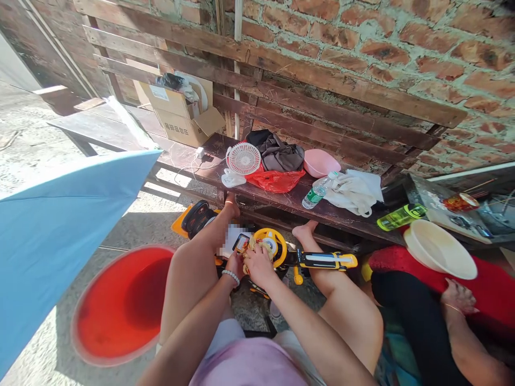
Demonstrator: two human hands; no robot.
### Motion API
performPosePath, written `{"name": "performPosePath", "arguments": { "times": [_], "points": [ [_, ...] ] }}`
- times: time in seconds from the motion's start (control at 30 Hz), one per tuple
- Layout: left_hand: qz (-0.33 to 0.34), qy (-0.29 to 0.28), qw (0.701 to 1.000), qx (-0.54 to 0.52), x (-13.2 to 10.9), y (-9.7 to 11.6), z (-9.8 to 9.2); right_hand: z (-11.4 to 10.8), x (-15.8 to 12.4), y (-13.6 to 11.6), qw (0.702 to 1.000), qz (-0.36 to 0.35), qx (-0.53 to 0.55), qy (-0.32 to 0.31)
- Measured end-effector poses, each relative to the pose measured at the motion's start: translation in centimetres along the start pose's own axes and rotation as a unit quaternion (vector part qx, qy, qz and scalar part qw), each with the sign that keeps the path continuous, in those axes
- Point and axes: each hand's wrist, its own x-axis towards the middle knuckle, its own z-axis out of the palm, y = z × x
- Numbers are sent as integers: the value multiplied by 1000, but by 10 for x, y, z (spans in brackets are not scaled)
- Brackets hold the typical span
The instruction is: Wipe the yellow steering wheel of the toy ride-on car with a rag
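Note:
My left hand point(234, 265), with a white bead bracelet at its wrist, is closed at the near side of a toy's yellow steering wheel point(284, 247). Beside it, my right hand point(258, 265) has its fingers curled in, and the two hands meet. Between and just beyond the fingers shows a small yellowish and reddish bundle point(263, 249), too small to name. A phone-like device point(242, 242) lies just past my left fingers. The steering wheel belongs to a black and yellow ride-on toy point(328, 260) between my legs.
A red tub point(116, 305) stands at left under a blue umbrella point(72, 214). On the bench point(277, 197) are a fan point(244, 158), a red bag point(276, 181), a pink basin point(321, 163), a water bottle point(318, 192) and a cardboard box point(173, 115). Another person's hand point(459, 296) rests near a cream bowl point(438, 249).

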Motion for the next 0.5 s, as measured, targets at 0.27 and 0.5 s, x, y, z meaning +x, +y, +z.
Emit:
{"name": "performPosePath", "arguments": {
  "times": [0.27, 0.5],
  "points": [
    [-24, 64, 997, -23, -10, -3, -3, 22, -62, 9, 999, 44, 12, -8],
    [-24, 48, 998, 37, -6, -7, 6, 27, -82, 18, 987, 135, 74, 54]
  ]
}}
